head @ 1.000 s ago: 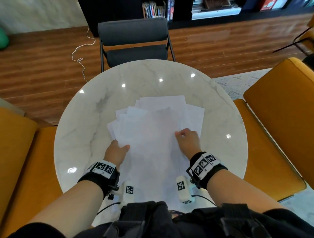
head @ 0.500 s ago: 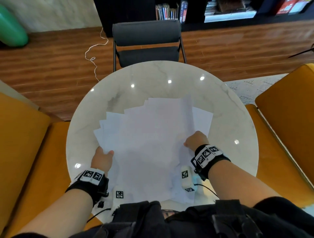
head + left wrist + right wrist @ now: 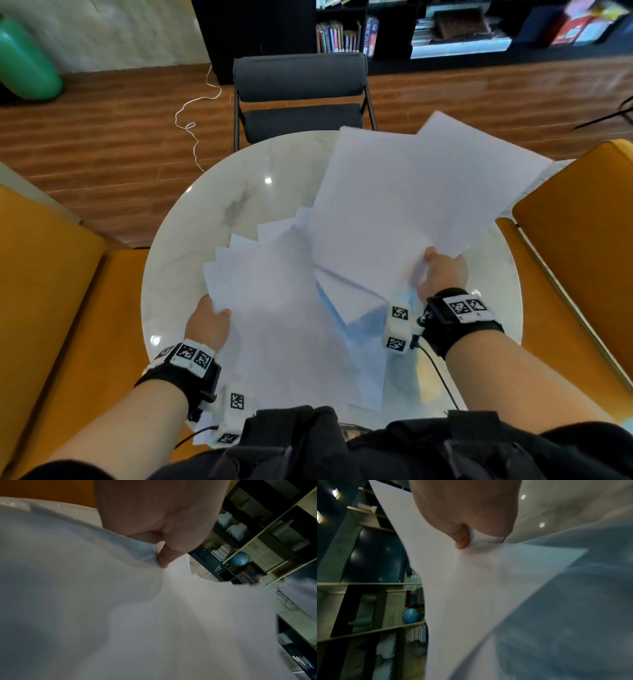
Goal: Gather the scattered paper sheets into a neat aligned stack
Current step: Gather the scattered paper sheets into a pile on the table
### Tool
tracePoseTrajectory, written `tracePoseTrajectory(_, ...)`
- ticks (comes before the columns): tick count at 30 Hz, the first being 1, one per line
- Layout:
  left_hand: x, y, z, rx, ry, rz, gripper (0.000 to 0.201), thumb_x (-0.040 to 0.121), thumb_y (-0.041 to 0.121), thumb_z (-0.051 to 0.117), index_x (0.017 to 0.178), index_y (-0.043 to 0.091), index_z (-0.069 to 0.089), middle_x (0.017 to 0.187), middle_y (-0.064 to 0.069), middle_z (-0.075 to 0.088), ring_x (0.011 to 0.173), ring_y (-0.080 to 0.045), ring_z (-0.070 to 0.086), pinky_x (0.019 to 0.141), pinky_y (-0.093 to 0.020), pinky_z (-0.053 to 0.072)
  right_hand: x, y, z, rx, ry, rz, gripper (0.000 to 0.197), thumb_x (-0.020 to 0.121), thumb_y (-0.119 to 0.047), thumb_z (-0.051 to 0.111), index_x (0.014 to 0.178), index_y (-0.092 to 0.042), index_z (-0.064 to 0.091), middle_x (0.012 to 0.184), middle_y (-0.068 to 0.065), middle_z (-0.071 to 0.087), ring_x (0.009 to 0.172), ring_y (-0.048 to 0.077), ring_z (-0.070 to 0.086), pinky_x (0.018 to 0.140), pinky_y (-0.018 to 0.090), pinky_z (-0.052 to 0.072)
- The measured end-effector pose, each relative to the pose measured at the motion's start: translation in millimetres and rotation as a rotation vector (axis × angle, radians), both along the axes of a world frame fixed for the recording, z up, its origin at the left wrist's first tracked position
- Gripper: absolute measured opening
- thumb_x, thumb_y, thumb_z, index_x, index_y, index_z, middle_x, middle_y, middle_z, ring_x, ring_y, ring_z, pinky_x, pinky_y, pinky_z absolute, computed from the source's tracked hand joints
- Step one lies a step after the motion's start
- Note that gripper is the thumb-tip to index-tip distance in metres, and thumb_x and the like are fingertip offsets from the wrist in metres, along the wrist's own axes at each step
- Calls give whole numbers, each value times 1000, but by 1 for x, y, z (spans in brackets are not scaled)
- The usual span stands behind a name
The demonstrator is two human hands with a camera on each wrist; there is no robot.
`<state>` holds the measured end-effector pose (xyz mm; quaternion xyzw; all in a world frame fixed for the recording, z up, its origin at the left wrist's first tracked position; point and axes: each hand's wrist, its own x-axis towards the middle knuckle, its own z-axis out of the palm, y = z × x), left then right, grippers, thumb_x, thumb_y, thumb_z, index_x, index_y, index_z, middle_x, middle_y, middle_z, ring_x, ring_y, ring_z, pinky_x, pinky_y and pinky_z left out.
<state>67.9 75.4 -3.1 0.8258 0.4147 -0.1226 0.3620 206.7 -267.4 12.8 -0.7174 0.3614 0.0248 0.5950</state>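
Note:
Several white paper sheets are split into two bunches over the round marble table (image 3: 191, 246). My right hand (image 3: 442, 274) pinches the near edge of a raised bunch of sheets (image 3: 411, 192), which fans up and away to the right. The right wrist view shows the thumb pressed on that paper (image 3: 471, 588). My left hand (image 3: 209, 320) pinches the left edge of the lower fanned sheets (image 3: 274, 301), which lie toward the table's near side. In the left wrist view the thumb holds that paper (image 3: 154, 615), which bulges up.
A dark grey chair (image 3: 301, 99) stands at the table's far side. Orange seats (image 3: 582, 240) flank the table right and left (image 3: 51, 291). A white cable (image 3: 195, 120) lies on the wooden floor. A green object (image 3: 24, 61) is at the far left.
My right hand has lifted a bunch of sheets up off the pile and swung it rightward. My left hand has slid left, keeping hold of the lower sheets' edge.

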Motion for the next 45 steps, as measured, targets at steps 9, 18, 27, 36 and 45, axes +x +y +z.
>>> tracePoseTrajectory(9, 15, -6, 2, -144, 0, -81, 41, 93, 17, 50, 132, 5, 44, 128, -15, 57, 119, -37, 53, 94, -35, 40, -14, 17, 3, 135, -37, 171, 49, 90, -11, 59, 136, -2, 45, 133, 23, 56, 121, 40, 56, 85, 34, 50)
tracePoseTrajectory(18, 23, -23, -2, -753, -15, 367, 88, 74, 80, 41, 124, 10, 56, 120, -15, 65, 106, -31, 60, 103, -41, 41, -35, 27, -28, -140, 215, 821, 40, 78, -24, 70, 115, -11, 59, 108, 11, 69, 98, 32, 65, 90, 47, 53)
tracePoseTrajectory(27, 20, -21, -11, -311, 18, -153, 47, 93, 19, 49, 138, 11, 39, 132, -8, 55, 120, -30, 53, 101, -34, 40, -26, 39, -34, -463, 193, 690, 48, 87, -8, 49, 134, -17, 44, 126, 17, 53, 109, 34, 58, 90, 38, 49)
tracePoseTrajectory(36, 32, -46, -10, -234, -145, -17, 29, 87, 16, 59, 114, 6, 55, 116, -15, 64, 102, -31, 61, 92, -39, 49, -26, 61, -25, -381, 88, 624, 51, 85, -20, 62, 134, -21, 48, 129, 11, 52, 121, 30, 52, 100, 38, 43)
tracePoseTrajectory(45, 39, -32, -6, -508, -164, 112, 37, 88, 11, 63, 125, 9, 57, 126, -14, 63, 115, -35, 59, 103, -52, 44, -10, 41, -36, -143, 266, 216, 72, 75, -14, 72, 136, -3, 35, 132, 20, 49, 114, 39, 56, 94, 45, 50)
